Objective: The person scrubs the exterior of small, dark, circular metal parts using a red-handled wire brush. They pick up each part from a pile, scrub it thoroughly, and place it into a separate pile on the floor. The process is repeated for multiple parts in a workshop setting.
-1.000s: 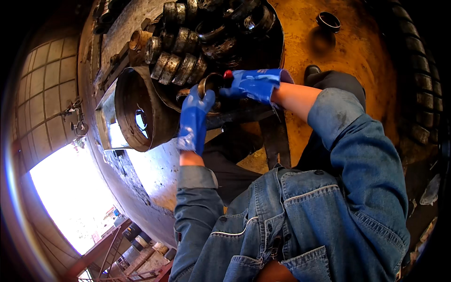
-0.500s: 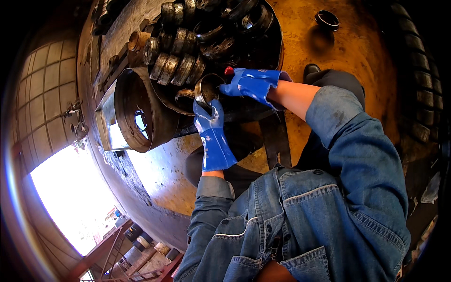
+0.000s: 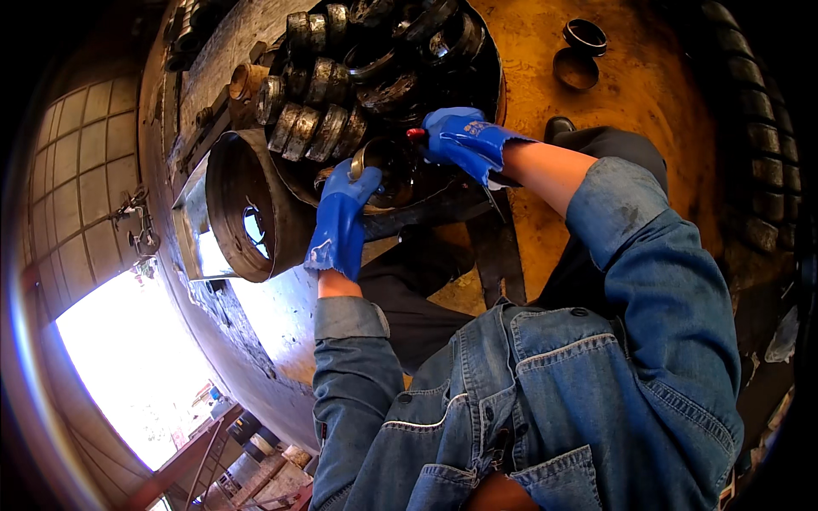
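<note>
In a blue rubber glove, my left hand (image 3: pixel 345 198) closes its fingers and thumb on the near left rim of a greasy metal ring (image 3: pixel 361 158). The ring is tilted over the edge of a wide, dark round tub (image 3: pixel 503 81). To its right, my right hand (image 3: pixel 463 140), gloved alike, is closed around a tool with a red end (image 3: pixel 416 134); the rest of this tool is hidden by the glove and the dark background. Rows of oily metal rings (image 3: pixel 300 132) are stacked in the tub just beyond my left hand.
An open metal drum (image 3: pixel 243 207) lies on its side left of my left hand. Two more rings, one of them a dark ring (image 3: pixel 585 37), rest on the stained orange-brown floor (image 3: pixel 537 51) at the upper right. A large ribbed black tire (image 3: pixel 761 140) stands along the right edge.
My left hand has shifted left and changed its hold on the ring, which has turned. My right hand has moved slightly right with the red-ended tool. A second ring now shows on the floor.
</note>
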Available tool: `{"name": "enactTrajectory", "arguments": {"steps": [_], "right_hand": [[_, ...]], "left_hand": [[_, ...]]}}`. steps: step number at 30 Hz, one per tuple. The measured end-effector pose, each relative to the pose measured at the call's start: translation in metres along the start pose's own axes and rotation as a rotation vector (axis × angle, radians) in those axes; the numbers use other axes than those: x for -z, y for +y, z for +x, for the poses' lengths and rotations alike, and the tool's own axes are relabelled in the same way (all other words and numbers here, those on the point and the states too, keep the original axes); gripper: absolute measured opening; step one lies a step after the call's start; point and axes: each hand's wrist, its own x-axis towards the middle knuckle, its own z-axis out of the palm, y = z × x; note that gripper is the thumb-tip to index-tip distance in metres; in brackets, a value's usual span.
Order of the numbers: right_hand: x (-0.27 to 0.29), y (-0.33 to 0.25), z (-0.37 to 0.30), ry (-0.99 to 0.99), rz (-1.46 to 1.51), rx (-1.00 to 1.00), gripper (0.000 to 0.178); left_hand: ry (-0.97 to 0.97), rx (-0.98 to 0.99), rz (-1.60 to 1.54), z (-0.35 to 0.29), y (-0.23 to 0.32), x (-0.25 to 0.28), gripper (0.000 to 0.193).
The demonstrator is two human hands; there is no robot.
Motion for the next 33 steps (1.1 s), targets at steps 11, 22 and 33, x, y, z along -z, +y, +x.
{"name": "enactTrajectory", "arguments": {"steps": [11, 22, 33], "right_hand": [[-0.003, -0.037, 0.009, 0.098, 0.191, 0.055, 0.04], [0.016, -0.021, -0.037, -0.101, 0.397, 0.075, 0.05], [0.032, -0.02, -0.076, -0.14, 0.436, 0.119, 0.042]], "left_hand": [[0.042, -0.059, 0.139, -0.008, 0.005, -0.008, 0.033], [0.063, -0.015, -0.005, -0.014, 0.003, -0.01, 0.038], [0.054, -0.055, -0.404, -0.031, 0.015, -0.021, 0.032]]}}
